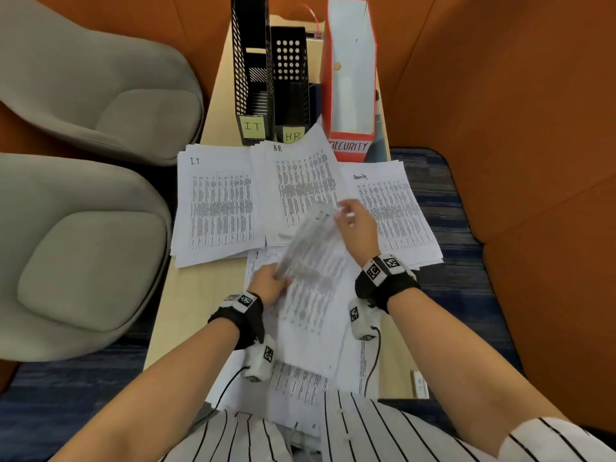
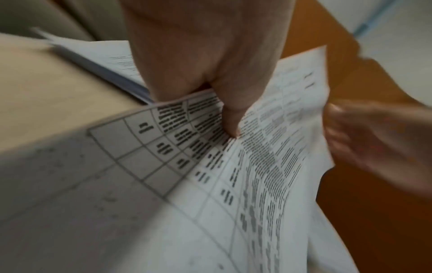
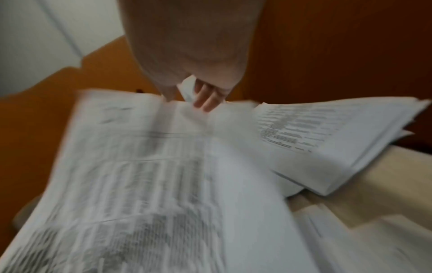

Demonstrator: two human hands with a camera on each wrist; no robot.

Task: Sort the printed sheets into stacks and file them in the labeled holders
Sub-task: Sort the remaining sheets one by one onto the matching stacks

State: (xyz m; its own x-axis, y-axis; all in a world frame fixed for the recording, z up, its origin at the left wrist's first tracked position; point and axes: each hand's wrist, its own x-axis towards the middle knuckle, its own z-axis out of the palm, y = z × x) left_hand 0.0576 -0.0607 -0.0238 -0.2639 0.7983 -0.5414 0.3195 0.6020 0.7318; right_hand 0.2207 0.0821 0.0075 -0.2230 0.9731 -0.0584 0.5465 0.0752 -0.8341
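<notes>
A blurred printed sheet (image 1: 311, 261) is lifted over the unsorted pile (image 1: 300, 388) near my body. My left hand (image 1: 270, 283) grips its left edge, thumb on the print (image 2: 230, 122). My right hand (image 1: 353, 221) pinches its top right corner, as the right wrist view (image 3: 198, 96) shows. Beyond lie three stacks marked I.T (image 1: 216, 201), HR (image 1: 301, 181) and Security (image 1: 390, 208). Behind them stand the black IT holder (image 1: 251, 78), the black HR holder (image 1: 290, 85) and the red SECURITY holder (image 1: 350, 81).
The narrow light wooden table (image 1: 196, 295) runs away from me. Two grey seat cushions (image 1: 83, 245) are to its left, orange padded walls (image 1: 500, 95) around, and blue carpet (image 1: 466, 295) on the right. The stacks overhang the table's edges.
</notes>
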